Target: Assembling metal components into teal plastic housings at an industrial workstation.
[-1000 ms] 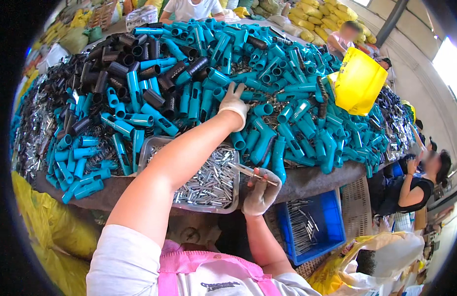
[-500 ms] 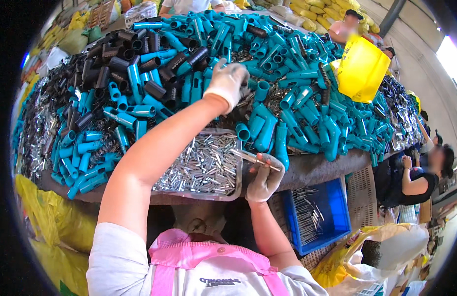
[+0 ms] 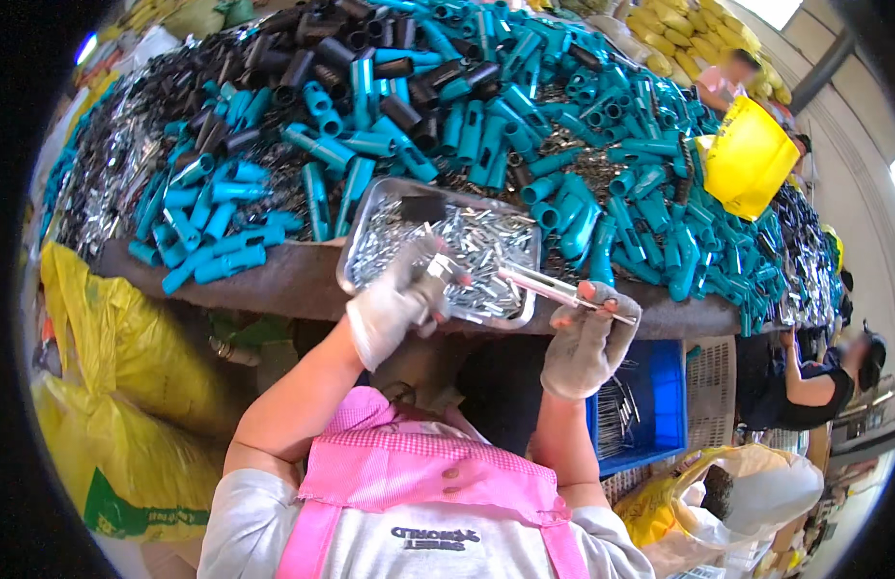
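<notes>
My left hand [image 3: 394, 304], in a white glove with bare fingertips, is over the near left part of a metal tray [image 3: 534, 275]. Its fingers are curled and slightly blurred; a small shiny piece seems to be at their tips. Many short silver pins [image 3: 486, 241] fill the tray, and a black piece [image 3: 423, 209] lies at its back. Just right of the tray, my gloved right hand [image 3: 592, 343] is closed around a slim metal rod with a silver sleeve [image 3: 539, 282]. The rod's sleeved end points left over the tray; its thin end pokes out past the fingers.
Teal tubular housings [image 3: 486, 145] and black tubes [image 3: 298, 68] are heaped behind the tray. A blue bin [image 3: 665, 415] with thin rods stands below the table edge at right. Yellow sacks [image 3: 110, 386] stand at left, a yellow bag [image 3: 752, 159] at far right. Other people work beyond.
My left hand has come back from the heap to above the tray. The right hand has lifted slightly and moved right with the rod. A black piece now shows in the tray.
</notes>
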Demonstrator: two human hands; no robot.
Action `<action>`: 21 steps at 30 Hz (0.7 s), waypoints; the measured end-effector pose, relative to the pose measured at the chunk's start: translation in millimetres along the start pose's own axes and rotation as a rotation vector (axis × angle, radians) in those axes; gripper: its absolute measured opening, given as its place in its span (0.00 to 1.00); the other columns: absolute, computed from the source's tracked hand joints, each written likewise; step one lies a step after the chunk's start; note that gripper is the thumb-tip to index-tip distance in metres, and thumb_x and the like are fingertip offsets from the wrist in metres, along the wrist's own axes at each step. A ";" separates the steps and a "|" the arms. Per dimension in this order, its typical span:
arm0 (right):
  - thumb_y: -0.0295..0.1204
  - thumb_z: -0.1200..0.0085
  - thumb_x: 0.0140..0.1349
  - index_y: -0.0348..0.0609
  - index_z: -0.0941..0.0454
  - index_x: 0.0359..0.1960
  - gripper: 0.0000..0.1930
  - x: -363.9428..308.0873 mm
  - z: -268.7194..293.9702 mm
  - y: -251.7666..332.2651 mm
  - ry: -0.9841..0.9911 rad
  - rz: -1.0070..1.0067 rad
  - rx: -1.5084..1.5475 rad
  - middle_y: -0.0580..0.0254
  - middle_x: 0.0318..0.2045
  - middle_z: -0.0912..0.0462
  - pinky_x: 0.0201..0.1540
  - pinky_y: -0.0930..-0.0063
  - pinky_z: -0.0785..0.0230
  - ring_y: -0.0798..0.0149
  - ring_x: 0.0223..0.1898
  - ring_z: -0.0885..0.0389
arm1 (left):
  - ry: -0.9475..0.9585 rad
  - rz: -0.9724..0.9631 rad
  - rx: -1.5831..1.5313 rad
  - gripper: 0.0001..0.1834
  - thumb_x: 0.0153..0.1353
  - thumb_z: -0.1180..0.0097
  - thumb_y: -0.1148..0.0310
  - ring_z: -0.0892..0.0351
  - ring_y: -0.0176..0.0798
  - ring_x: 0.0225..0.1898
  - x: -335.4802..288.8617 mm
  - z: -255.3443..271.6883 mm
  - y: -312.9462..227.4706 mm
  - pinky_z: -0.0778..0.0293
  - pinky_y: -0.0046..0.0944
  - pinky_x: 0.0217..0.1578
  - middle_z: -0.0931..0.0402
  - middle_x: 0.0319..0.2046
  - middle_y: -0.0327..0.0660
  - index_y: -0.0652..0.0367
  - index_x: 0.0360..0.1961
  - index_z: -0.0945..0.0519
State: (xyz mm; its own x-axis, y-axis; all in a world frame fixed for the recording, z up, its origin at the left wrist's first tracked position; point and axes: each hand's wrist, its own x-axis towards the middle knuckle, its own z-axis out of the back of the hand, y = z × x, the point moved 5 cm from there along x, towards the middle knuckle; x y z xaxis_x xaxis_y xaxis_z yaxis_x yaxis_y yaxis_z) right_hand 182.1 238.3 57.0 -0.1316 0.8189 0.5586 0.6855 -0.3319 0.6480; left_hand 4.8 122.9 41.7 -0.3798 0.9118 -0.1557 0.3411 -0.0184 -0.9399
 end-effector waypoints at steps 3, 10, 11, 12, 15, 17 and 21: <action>0.26 0.55 0.65 0.43 0.34 0.40 0.04 -19.6 -3.7 -9.8 -0.024 -0.266 0.072 0.50 0.38 0.21 0.26 0.78 0.30 0.69 0.24 0.27 | 0.141 0.006 0.274 0.18 0.61 0.51 0.72 0.31 0.27 0.31 -24.7 -2.6 3.2 0.32 0.26 0.32 0.25 0.33 0.37 0.62 0.53 0.28; 0.21 0.56 0.64 0.44 0.36 0.40 0.05 -58.4 -11.6 -13.4 -0.012 -0.462 0.104 0.47 0.39 0.21 0.28 0.75 0.30 0.70 0.25 0.27 | 0.129 -0.254 0.532 0.24 0.57 0.49 0.82 0.25 0.31 0.41 -49.0 22.0 8.6 0.30 0.29 0.44 0.24 0.39 0.39 0.62 0.57 0.31; 0.21 0.56 0.64 0.44 0.36 0.40 0.05 -62.7 -12.7 -15.6 -0.017 -0.493 0.103 0.47 0.39 0.21 0.29 0.75 0.29 0.70 0.25 0.27 | 0.081 -0.113 0.163 0.23 0.55 0.47 0.83 0.25 0.33 0.45 -48.5 27.0 22.2 0.30 0.29 0.47 0.24 0.42 0.40 0.63 0.54 0.30; 0.21 0.56 0.64 0.44 0.36 0.39 0.05 -66.4 -12.1 -17.3 -0.025 -0.521 0.101 0.47 0.39 0.21 0.29 0.76 0.29 0.70 0.25 0.26 | 0.009 -0.111 0.216 0.21 0.54 0.46 0.83 0.24 0.34 0.45 -50.6 32.4 22.4 0.29 0.29 0.46 0.24 0.41 0.40 0.64 0.51 0.29; 0.23 0.56 0.65 0.40 0.35 0.43 0.07 -74.7 -10.1 -27.4 -0.001 -0.712 0.047 0.47 0.41 0.21 0.28 0.76 0.28 0.68 0.25 0.23 | -0.179 -0.069 0.051 0.16 0.52 0.42 0.82 0.22 0.33 0.40 -58.5 48.6 30.1 0.28 0.27 0.37 0.23 0.39 0.41 0.62 0.42 0.28; 0.29 0.58 0.67 0.38 0.33 0.41 0.08 -83.6 -5.1 -32.4 0.121 -0.784 -0.065 0.48 0.37 0.20 0.27 0.77 0.29 0.68 0.24 0.23 | -0.183 -0.115 -0.066 0.15 0.58 0.45 0.74 0.24 0.29 0.34 -65.3 50.2 31.0 0.33 0.25 0.29 0.23 0.39 0.43 0.61 0.46 0.31; 0.40 0.65 0.68 0.37 0.30 0.34 0.18 -113.4 -10.2 -33.7 0.470 -1.131 -0.198 0.52 0.25 0.19 0.20 0.82 0.36 0.70 0.17 0.27 | -0.167 -0.252 -0.014 0.17 0.65 0.56 0.62 0.25 0.31 0.32 -72.8 48.4 28.4 0.31 0.28 0.29 0.26 0.39 0.45 0.59 0.51 0.38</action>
State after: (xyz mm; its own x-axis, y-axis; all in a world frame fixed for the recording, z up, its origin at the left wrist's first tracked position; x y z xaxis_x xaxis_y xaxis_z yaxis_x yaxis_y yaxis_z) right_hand 166.6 151.9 -22.9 -0.8505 0.4574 -0.2597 -0.0945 0.3529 0.9309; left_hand 0.5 36.1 11.7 -0.5895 0.8071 0.0327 0.2297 0.2063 -0.9511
